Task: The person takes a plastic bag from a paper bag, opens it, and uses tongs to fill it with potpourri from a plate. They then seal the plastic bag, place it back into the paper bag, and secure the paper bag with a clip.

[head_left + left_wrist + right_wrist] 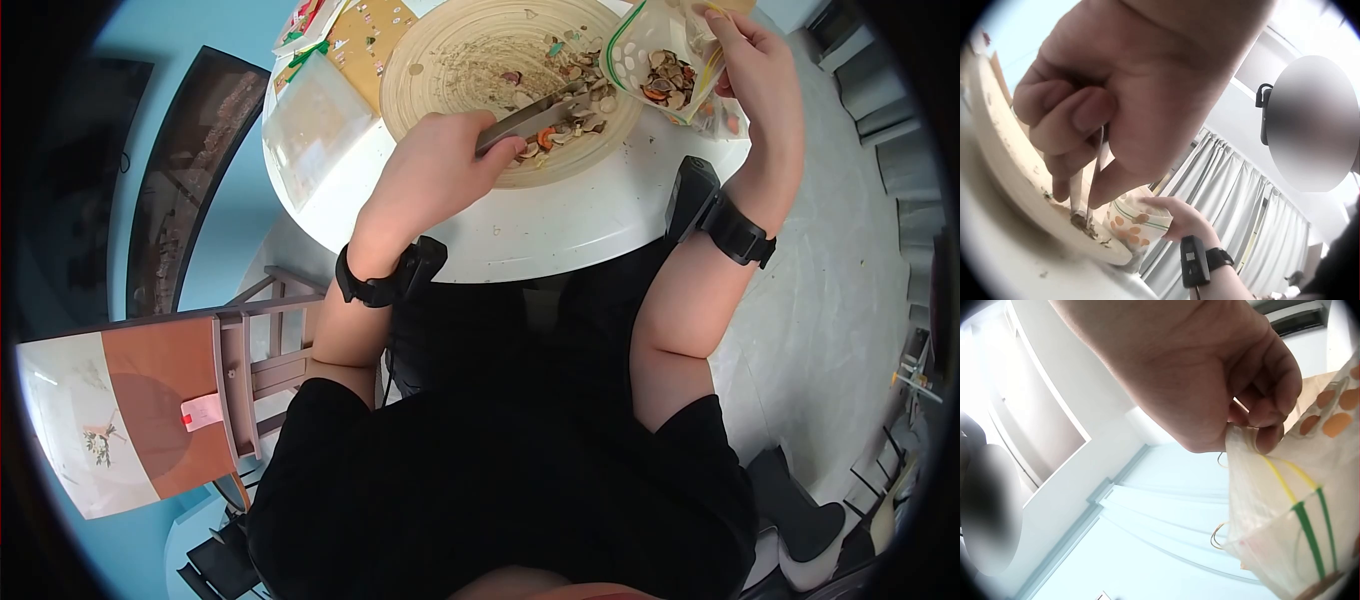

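My left hand [425, 172] grips metal tongs [520, 121] over a round wooden plate [420, 112]. The tips of the tongs reach into dried sliced pieces [592, 118] heaped at the plate's right side. In the left wrist view, the tips have brownish bits between or against them. My right hand [765, 80] pinches the rim of a clear zip bag [625, 72] with a green and yellow seal and orange dots. The bag's mouth stands open beside the plate, and similar dried slices [668, 80] lie inside it.
The white round table [480, 240] carries a flat clear bag [318, 125] at its left edge. Behind that lie a patterned brown sheet [365, 45] and another package with green trim [305, 25]. Crumbs are scattered near the plate. A chair [270, 350] stands left.
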